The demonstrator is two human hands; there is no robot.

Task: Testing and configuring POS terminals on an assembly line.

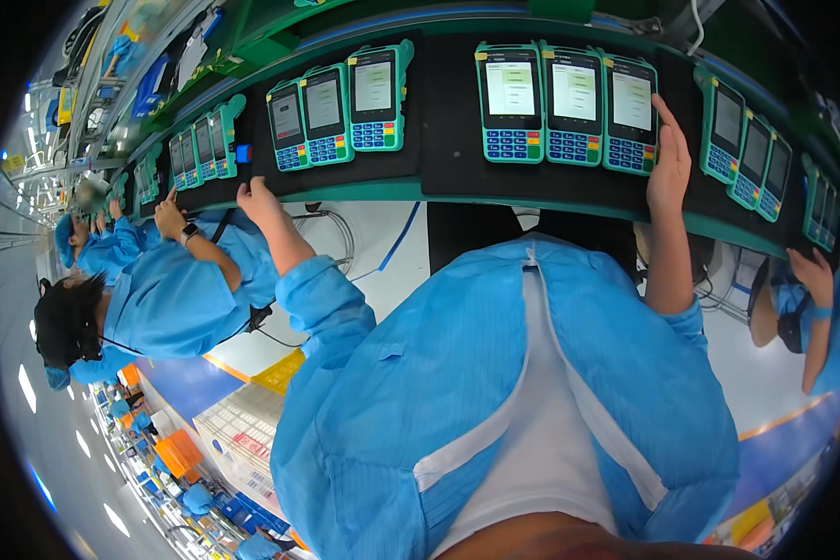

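Observation:
My right hand (670, 168) lies with straight fingers along the right edge of a green payment terminal (631, 117). This is the rightmost of three terminals standing side by side in front of me, all with lit white screens and blue keypads. Beside it are the middle terminal (573, 107) and the left terminal (511, 103). My left hand (259, 201), its fingers curled in, is at the near edge of the black work surface (448, 154). No object shows in it. Beyond that hand stands another row of three terminals, among them one with a bright screen (375, 98).
A blue block (244, 154) sits near my left hand. More terminals (196, 149) stand farther left, and another group (747, 154) to the right. A co-worker in blue (168, 289) works at my left; another co-worker's hand (814, 275) is at the far right. Cables (331, 233) hang below the bench.

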